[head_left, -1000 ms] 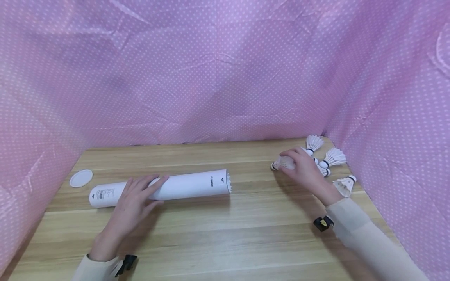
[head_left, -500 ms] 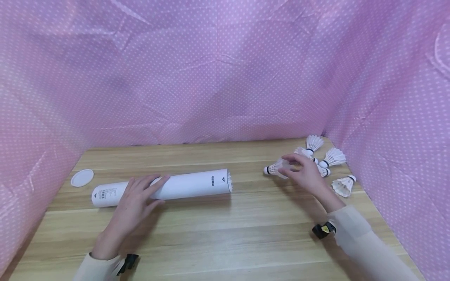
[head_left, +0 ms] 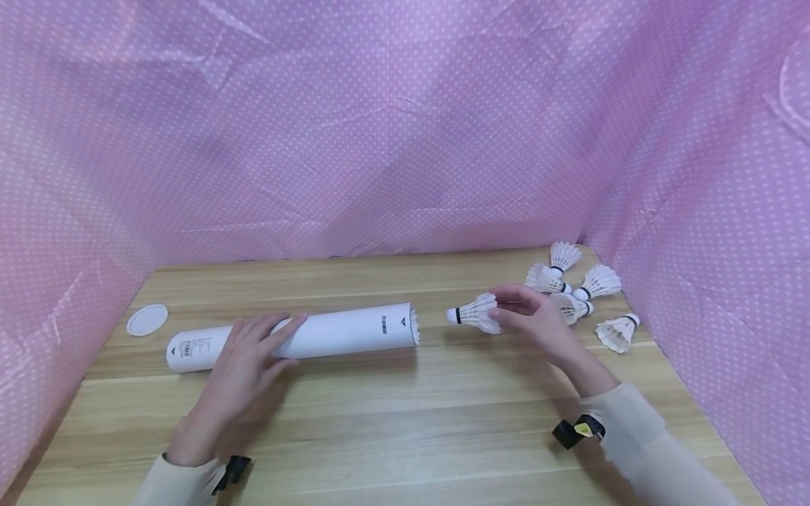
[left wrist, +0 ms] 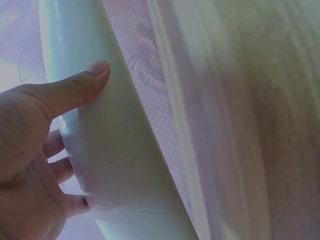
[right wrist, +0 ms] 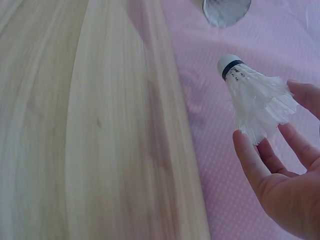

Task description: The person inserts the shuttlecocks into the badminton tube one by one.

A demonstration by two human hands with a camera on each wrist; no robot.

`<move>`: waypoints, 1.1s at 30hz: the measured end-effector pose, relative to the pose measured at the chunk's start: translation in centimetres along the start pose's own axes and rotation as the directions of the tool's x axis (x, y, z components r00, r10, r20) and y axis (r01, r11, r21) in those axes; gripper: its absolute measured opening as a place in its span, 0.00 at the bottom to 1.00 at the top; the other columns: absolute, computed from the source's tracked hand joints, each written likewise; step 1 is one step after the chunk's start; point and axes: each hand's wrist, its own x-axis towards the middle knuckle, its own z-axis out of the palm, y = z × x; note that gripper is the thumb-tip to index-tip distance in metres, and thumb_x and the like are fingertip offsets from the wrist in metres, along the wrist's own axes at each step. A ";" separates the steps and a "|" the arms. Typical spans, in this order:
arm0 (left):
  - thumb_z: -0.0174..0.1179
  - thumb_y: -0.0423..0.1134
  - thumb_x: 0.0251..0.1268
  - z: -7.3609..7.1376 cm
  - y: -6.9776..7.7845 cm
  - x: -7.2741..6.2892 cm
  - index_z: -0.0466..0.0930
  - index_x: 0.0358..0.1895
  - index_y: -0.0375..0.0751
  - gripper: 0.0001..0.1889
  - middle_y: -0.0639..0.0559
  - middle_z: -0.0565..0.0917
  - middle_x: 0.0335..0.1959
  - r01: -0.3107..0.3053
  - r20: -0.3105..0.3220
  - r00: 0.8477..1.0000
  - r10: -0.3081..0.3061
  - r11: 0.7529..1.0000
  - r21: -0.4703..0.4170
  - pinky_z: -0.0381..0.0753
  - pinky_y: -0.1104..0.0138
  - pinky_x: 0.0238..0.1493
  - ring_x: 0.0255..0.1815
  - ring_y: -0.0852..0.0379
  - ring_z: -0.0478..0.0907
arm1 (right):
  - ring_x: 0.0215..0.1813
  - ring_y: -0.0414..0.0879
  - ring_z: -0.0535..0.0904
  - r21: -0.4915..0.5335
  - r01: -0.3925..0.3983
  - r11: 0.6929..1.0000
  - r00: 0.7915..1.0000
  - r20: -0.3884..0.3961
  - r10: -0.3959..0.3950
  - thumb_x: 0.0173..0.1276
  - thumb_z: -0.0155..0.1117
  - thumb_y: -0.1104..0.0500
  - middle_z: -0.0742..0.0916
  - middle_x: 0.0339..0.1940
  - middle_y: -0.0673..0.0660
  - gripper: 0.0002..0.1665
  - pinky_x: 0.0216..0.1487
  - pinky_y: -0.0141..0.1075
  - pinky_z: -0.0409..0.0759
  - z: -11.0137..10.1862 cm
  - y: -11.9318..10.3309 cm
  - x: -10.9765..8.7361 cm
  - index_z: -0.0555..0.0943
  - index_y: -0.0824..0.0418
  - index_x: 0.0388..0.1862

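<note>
A white shuttlecock tube (head_left: 357,332) lies lengthwise on the table, its right end showing a jagged feather edge (head_left: 414,329). My left hand (head_left: 243,365) grips the tube around its middle; in the left wrist view the thumb crosses the white tube wall (left wrist: 115,150) and the fingers sit on the other side. Right of the tube's mouth, my right hand (head_left: 541,325) pinches a white feather shuttlecock (head_left: 477,314) by the rim of its skirt. That shuttlecock's cork points left toward the tube. In the right wrist view, fingers and thumb touch the feather edge of the shuttlecock (right wrist: 257,102).
Several more shuttlecocks (head_left: 598,282) lie loosely grouped at the table's right rear corner. A round white lid (head_left: 147,320) rests at the far left. Pink dotted cloth (head_left: 389,140) walls the wooden table (head_left: 380,429) at the back and both sides.
My right hand has brought the shuttlecock left, away from the group and closer to the tube's mouth. The left hand stays on the tube, which has shifted only slightly right.
</note>
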 end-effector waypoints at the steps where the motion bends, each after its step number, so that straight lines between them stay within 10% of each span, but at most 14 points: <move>1: 0.80 0.31 0.43 0.0 0.0 0.0 0.70 0.74 0.57 0.48 0.41 0.77 0.62 -0.002 0.000 1.000 0.002 1.000 0.001 0.53 0.33 0.71 0.62 0.37 0.73 | 0.53 0.41 0.83 0.024 -0.004 1.000 1.000 0.009 0.003 0.68 0.70 0.63 0.83 0.57 0.66 0.26 0.51 0.32 0.83 0.3 -0.3 -0.1 0.77 0.71 0.62; 33: 0.81 0.32 0.41 0.8 0.4 0.8 0.72 0.73 0.53 0.48 0.39 0.78 0.60 -0.081 -0.009 0.997 0.081 0.997 0.009 0.63 0.35 0.64 0.59 0.38 0.75 | 0.54 0.51 0.82 0.168 -0.015 0.986 0.993 0.117 -0.004 0.64 0.72 0.64 0.83 0.56 0.63 0.26 0.51 0.35 0.83 6.4 -3.2 0.1 0.78 0.68 0.61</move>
